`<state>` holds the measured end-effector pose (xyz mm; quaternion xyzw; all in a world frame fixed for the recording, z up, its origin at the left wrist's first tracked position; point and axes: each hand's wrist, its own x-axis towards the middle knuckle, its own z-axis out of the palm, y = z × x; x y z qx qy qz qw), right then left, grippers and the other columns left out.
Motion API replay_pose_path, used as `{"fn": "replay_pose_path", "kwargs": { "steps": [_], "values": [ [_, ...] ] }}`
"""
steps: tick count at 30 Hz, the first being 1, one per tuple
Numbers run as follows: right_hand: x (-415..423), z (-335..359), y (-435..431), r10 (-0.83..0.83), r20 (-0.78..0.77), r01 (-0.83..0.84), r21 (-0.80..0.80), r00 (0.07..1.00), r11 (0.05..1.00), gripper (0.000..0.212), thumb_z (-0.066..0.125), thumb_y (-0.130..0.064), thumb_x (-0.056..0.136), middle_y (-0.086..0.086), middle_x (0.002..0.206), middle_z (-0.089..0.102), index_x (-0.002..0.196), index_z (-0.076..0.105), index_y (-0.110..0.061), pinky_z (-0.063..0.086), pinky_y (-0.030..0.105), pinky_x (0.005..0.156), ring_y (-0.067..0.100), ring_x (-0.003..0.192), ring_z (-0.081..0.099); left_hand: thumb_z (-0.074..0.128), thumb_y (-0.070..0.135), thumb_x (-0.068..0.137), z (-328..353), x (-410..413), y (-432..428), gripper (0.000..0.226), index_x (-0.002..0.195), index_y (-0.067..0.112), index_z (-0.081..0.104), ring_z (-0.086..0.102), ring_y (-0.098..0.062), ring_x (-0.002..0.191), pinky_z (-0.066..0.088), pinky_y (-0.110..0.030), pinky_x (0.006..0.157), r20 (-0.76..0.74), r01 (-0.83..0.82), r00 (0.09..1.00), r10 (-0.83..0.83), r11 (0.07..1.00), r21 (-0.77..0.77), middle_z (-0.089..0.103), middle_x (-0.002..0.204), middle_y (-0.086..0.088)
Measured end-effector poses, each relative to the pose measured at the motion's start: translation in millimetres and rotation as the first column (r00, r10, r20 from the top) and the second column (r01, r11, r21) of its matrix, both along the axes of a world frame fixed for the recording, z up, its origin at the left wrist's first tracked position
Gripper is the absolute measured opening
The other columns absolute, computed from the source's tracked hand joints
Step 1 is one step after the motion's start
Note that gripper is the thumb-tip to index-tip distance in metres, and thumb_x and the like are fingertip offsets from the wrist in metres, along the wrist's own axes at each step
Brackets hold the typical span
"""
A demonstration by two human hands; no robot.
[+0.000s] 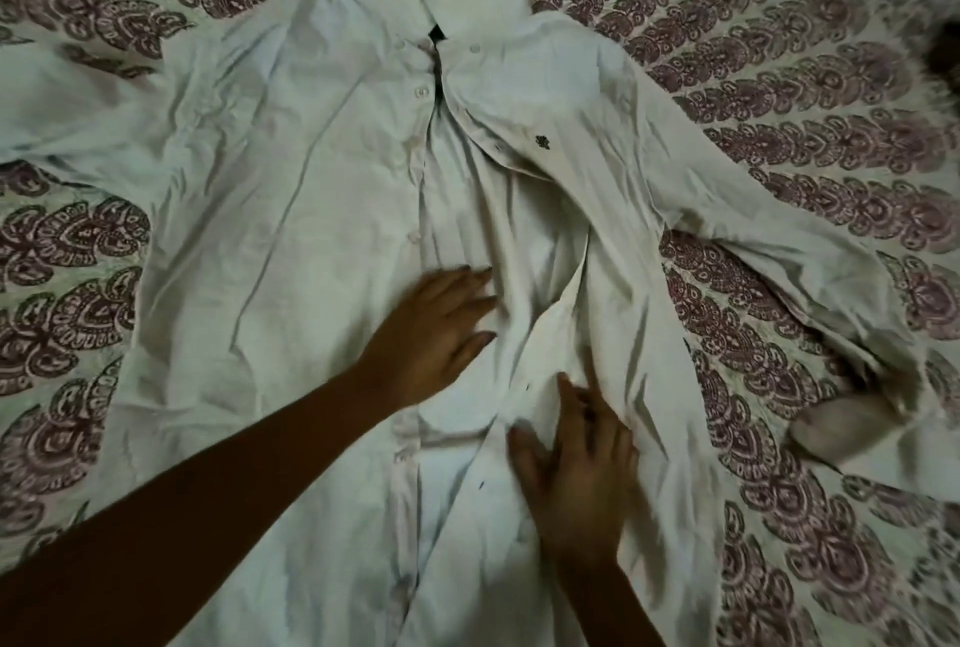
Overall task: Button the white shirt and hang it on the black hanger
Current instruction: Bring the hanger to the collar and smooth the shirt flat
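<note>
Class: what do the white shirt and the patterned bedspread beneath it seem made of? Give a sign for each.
White collared shirt: probably thin woven cotton, matte; it holds creases. Maroon-patterned bedspread: seemingly printed cotton cloth, matte; flat repeated motifs.

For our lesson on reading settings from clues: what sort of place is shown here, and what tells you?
Probably a home bedroom, on a bed: a cream bedspread printed with maroon paisley rings covers the surface, and a crumpled white button-up shirt lies spread on it.
</note>
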<state>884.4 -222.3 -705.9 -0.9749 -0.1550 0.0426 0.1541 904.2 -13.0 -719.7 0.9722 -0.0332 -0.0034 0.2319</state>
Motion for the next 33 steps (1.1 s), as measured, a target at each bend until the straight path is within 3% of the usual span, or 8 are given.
{"fn": "replay_pose_path", "kwargs": {
  "steps": [4, 10, 15, 19, 23, 28, 31, 33],
  "values": [
    [-35, -3, -18, 0.159, -0.028, -0.161, -0.091, 0.987, 0.983, 0.085, 0.045, -0.074, 0.073, 0.013, 0.120, 0.056, 0.135, 0.047, -0.017, 0.037, 0.042, 0.088, 0.029, 0.106, 0.048, 0.038, 0.035, 0.093, 7, -28, -40, 0.042, 0.119, 0.012, 0.061, 0.058, -0.022, 0.106, 0.045, -0.036, 0.091, -0.002, -0.029, 1.000, 0.029, 0.982, -0.187, 0.062, 0.120, -0.003],
    [-66, -18, -31, 0.185, 0.010, -0.185, 0.015, 0.983, 0.983, 0.055, 0.039, -0.049, 0.092, 0.016, 0.133, 0.053, 0.136, 0.045, -0.017, 0.028, 0.040, 0.105, 0.028, 0.129, 0.036, 0.062, 0.023, 0.087, 18, -54, -75, 0.040, 0.126, 0.018, 0.054, 0.062, -0.012, 0.085, 0.050, -0.024, 0.079, -0.257, -0.386, 0.922, 0.290, 0.738, -0.554, 0.063, 0.095, 0.004],
    [-64, -16, -34, 0.193, 0.038, -0.196, 0.116, 0.981, 0.974, 0.040, 0.044, -0.038, 0.091, 0.013, 0.130, 0.057, 0.126, 0.054, -0.021, 0.034, 0.038, 0.100, 0.027, 0.123, 0.043, 0.063, 0.021, 0.087, 29, -76, -87, 0.023, 0.070, 0.022, 0.047, 0.047, -0.003, 0.053, 0.037, -0.018, 0.057, -0.317, -0.444, 0.891, 0.326, 0.772, -0.455, 0.043, 0.055, 0.010],
    [-78, -2, -50, 0.319, 0.020, -0.317, 0.191, 0.948, 0.929, 0.046, 0.043, -0.042, 0.094, 0.006, 0.142, 0.046, 0.138, 0.040, -0.027, 0.031, 0.033, 0.105, 0.021, 0.131, 0.038, 0.050, 0.013, 0.094, 40, -110, -105, 0.021, 0.075, 0.018, 0.044, 0.049, 0.002, 0.052, 0.035, -0.009, 0.051, -0.110, -0.602, 0.721, 0.684, 0.539, -0.589, 0.042, 0.055, 0.011],
    [-98, 7, -82, 0.405, 0.003, -0.397, 0.201, 0.914, 0.895, 0.046, 0.044, -0.043, 0.093, 0.003, 0.136, 0.052, 0.134, 0.046, -0.021, 0.038, 0.033, 0.101, 0.018, 0.125, 0.045, 0.049, 0.032, 0.094, 31, -156, -114, 0.020, 0.093, 0.012, 0.052, 0.061, -0.017, 0.057, 0.049, -0.026, 0.052, -0.490, -0.790, 0.584, 0.647, 0.316, -0.526, 0.058, 0.065, 0.002],
    [-109, 16, -130, 0.051, 0.045, -0.060, 0.244, 0.998, 0.968, 0.047, 0.043, -0.042, 0.090, 0.012, 0.126, 0.056, 0.124, 0.055, -0.012, 0.040, 0.040, 0.101, 0.027, 0.118, 0.050, 0.062, 0.039, 0.084, 31, -199, -120, 0.023, 0.068, 0.032, 0.047, 0.055, 0.003, 0.055, 0.039, -0.020, 0.055, -0.327, -0.538, 0.839, 0.435, 0.752, -0.380, 0.058, 0.055, 0.020],
    [-111, 17, -156, -0.189, -0.102, 0.209, 0.253, 0.977, 0.945, 0.058, 0.043, -0.046, 0.087, 0.017, 0.129, 0.050, 0.128, 0.051, -0.007, 0.043, 0.039, 0.092, 0.031, 0.116, 0.047, 0.044, 0.033, 0.092, 48, -215, -130, 0.017, 0.085, 0.018, 0.049, 0.051, -0.003, 0.065, 0.038, -0.016, 0.059, -0.010, -0.566, 0.742, 0.670, 0.618, -0.545, 0.052, 0.069, 0.007],
    [-111, 12, -167, -0.282, -0.154, 0.312, 0.237, 0.947, 0.920, 0.055, 0.056, -0.038, 0.088, 0.024, 0.123, 0.051, 0.128, 0.050, -0.001, 0.039, 0.033, 0.085, 0.037, 0.110, 0.049, 0.038, 0.023, 0.097, 56, -224, -134, 0.013, 0.090, 0.013, 0.043, 0.053, -0.003, 0.057, 0.036, -0.013, 0.050, -0.076, -0.643, 0.604, 0.794, 0.429, -0.634, 0.050, 0.063, 0.001]
  ]
}}
